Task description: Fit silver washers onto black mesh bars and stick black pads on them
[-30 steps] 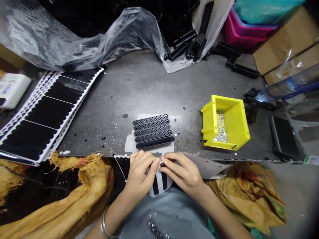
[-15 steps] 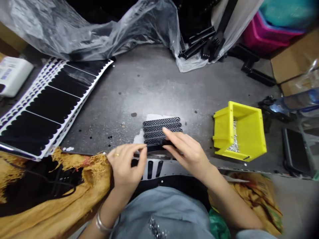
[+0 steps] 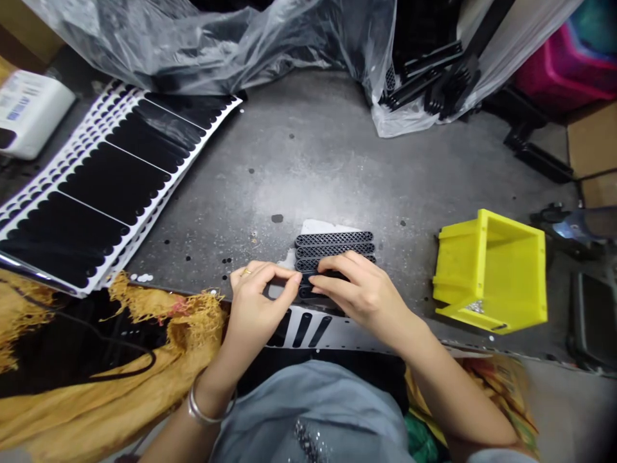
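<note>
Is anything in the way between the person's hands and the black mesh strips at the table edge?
No, nothing visible stands between them. The right hand lies directly over the lower black perforated strips, and the left hand reaches their left end with its fingertips.

Your scene is moderately bright, lit evenly and diffusely, apparently from overhead. You get a pale sheen on the metal tabletop (image 3: 308, 161) and sharp white glare along the folds of the plastic sheeting (image 3: 241, 45). Only soft shadows fall beneath your left hand (image 3: 258, 308) and right hand (image 3: 366, 296). The centre is reasonably sharp; wide-angle bowing distorts the edges, and the lower right corner darkens and blurs.
</note>
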The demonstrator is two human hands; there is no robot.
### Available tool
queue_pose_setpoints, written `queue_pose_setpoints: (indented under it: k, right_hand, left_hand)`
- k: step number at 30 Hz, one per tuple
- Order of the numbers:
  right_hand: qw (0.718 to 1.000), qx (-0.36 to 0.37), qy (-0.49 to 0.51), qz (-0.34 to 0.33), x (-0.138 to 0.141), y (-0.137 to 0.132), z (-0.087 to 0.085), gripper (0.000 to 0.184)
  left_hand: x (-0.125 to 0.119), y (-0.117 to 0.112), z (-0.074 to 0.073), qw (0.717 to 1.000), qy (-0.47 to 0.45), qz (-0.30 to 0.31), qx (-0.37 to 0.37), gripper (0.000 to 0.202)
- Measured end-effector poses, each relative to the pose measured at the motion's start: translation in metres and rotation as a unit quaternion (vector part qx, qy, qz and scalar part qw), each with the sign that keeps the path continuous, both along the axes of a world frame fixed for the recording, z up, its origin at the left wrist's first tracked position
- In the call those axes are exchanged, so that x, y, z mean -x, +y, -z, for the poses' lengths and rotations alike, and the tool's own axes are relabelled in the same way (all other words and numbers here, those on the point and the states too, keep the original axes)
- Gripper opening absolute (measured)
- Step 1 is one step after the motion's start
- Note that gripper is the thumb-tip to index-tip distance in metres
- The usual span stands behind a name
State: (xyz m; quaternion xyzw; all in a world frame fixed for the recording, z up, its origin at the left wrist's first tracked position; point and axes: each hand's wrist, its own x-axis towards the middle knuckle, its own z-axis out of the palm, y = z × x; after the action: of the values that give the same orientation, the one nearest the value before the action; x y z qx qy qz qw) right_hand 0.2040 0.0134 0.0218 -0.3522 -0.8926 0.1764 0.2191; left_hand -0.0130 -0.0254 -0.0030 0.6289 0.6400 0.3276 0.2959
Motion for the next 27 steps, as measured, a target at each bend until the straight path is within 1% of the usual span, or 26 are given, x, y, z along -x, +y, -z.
queue_pose_setpoints:
  k: [2, 3, 5, 7, 10, 13, 14, 16, 18, 19, 20, 21, 23, 24, 25, 27]
  right_hand:
    - [0.999, 0.035, 0.017, 0.033, -0.014, -0.001, -0.002, 0.022]
    - [0.996, 0.068, 0.034, 0.055, -0.023, -0.002, -0.003, 0.023]
    - [0.982, 0.138, 0.084, 0.097, -0.040, -0.002, -0.002, 0.019]
    - [0.968, 0.173, 0.133, 0.122, -0.052, -0.003, 0.002, 0.013]
    - [0.963, 0.171, 0.167, 0.126, -0.055, -0.003, 0.009, 0.012]
    - [0.968, 0.168, 0.158, 0.099, -0.052, -0.002, 0.013, 0.014]
    - [0.973, 0.150, 0.148, 0.098, -0.052, -0.003, 0.014, 0.015]
    - [0.982, 0.080, 0.123, 0.121, -0.053, -0.009, 0.012, 0.020]
    - [0.978, 0.011, 0.109, 0.175, -0.057, -0.024, 0.007, 0.028]
    - [0.974, 0.000, 0.114, 0.197, -0.059, -0.035, 0.005, 0.031]
    - [0.970, 0.012, 0.125, 0.209, -0.060, -0.047, 0.002, 0.032]
    - [0.968, 0.042, 0.137, 0.207, -0.060, -0.061, 0.000, 0.032]
    - [0.966, 0.118, 0.153, 0.173, -0.055, -0.086, 0.000, 0.026]
    - [0.966, 0.144, 0.151, 0.153, -0.051, -0.096, 0.002, 0.025]
    - [0.967, 0.153, 0.145, 0.140, -0.046, -0.104, 0.006, 0.025]
    - [0.971, 0.135, 0.141, 0.137, -0.035, -0.111, 0.016, 0.032]
  left_hand:
    - [0.001, 0.001, 0.001, 1.000, -0.004, 0.003, 0.003, 0.013]
    - [0.001, 0.002, 0.001, 1.000, -0.006, 0.004, 0.004, 0.013]
    - [0.002, 0.002, 0.002, 1.000, -0.009, 0.005, 0.005, 0.015]
    - [0.002, 0.002, 0.003, 1.000, -0.009, 0.004, 0.006, 0.016]
    - [0.002, 0.004, 0.004, 1.000, -0.006, 0.005, 0.004, 0.016]
    - [0.002, 0.005, 0.005, 1.000, 0.005, 0.007, -0.004, 0.017]
    - [0.003, 0.005, 0.004, 1.000, 0.017, 0.007, -0.008, 0.017]
    - [0.005, 0.001, 0.001, 0.998, 0.056, 0.008, -0.023, 0.017]
    - [0.005, -0.008, -0.005, 0.994, 0.101, 0.019, -0.034, 0.016]
    - [0.004, -0.015, -0.009, 0.991, 0.120, 0.034, -0.036, 0.016]
    - [0.002, -0.023, -0.012, 0.989, 0.135, 0.057, -0.037, 0.015]
    - [-0.002, -0.030, -0.015, 0.985, 0.143, 0.086, -0.039, 0.014]
    - [-0.013, -0.044, -0.018, 0.977, 0.143, 0.154, -0.043, 0.011]
    - [-0.019, -0.049, -0.019, 0.973, 0.134, 0.183, -0.043, 0.010]
    - [-0.024, -0.052, -0.019, 0.971, 0.118, 0.202, -0.040, 0.012]
    - [-0.033, -0.052, -0.018, 0.973, 0.075, 0.218, -0.025, 0.018]
